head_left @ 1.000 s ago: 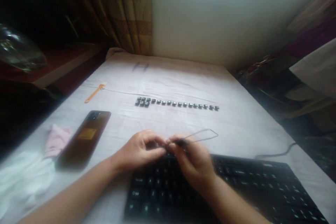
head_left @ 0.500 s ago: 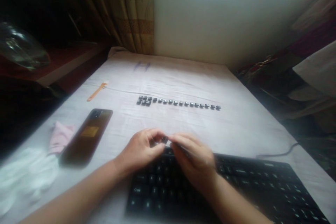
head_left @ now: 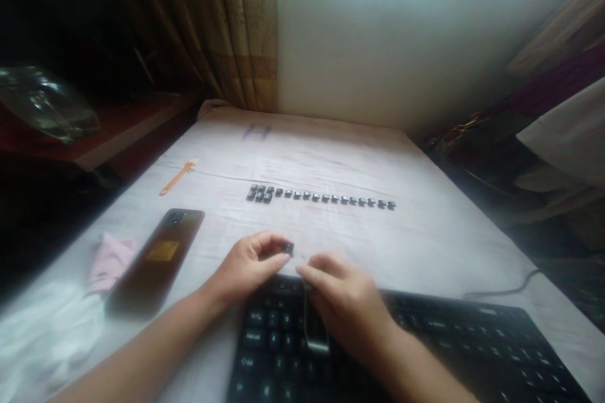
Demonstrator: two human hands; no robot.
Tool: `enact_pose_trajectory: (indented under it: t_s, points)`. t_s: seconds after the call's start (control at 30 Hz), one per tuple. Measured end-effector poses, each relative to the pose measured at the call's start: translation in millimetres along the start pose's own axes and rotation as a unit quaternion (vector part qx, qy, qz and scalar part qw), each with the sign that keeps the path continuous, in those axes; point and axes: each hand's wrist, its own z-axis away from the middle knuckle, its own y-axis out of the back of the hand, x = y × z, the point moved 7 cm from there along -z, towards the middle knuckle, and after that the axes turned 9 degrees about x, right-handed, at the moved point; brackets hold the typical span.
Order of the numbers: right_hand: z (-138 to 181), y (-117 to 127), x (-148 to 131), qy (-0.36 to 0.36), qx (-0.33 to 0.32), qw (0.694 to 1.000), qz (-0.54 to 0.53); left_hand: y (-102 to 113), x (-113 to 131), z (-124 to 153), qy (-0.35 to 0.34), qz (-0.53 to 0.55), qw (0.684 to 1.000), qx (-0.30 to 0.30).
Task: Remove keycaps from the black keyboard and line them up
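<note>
Over the black keyboard [head_left: 276,337], the right hand [head_left: 343,283] has its grip closed on a thin wire loop [head_left: 317,346], probably springy. To the left, slightly farther, the left hand [head_left: 250,266] clamps one keycap [head_left: 288,249]; it should be light, stiff, perhaps slippery, best held by its sides.

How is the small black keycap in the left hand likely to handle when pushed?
The keycap looks boxy, so it would probably slide rather than roll. It is likely very light, being small enough for the left hand to pinch at one side. It juts out from that grip, so a nudge might twist it loose.
</note>
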Motion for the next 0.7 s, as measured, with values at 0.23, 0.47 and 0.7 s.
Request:
enact_pose_trajectory:
  t_s: [0.23,0.47,0.7]
  points:
    - [0.1,-9.2,-18.6,0.046,-0.073,0.995,0.046,1.8,-3.8,-1.8,0.021,0.005,1.000,0.008]
    - [3.5,-14.5,-23.1,0.073,-0.104,0.991,0.050,1.6,-3.8,-2.4,0.018,0.009,1.000,-0.005]
    - [0.1,-2.3,-14.7,0.030,-0.059,0.998,0.007,0.4,-1.8,-1.9,0.008,0.029,0.999,-0.024]
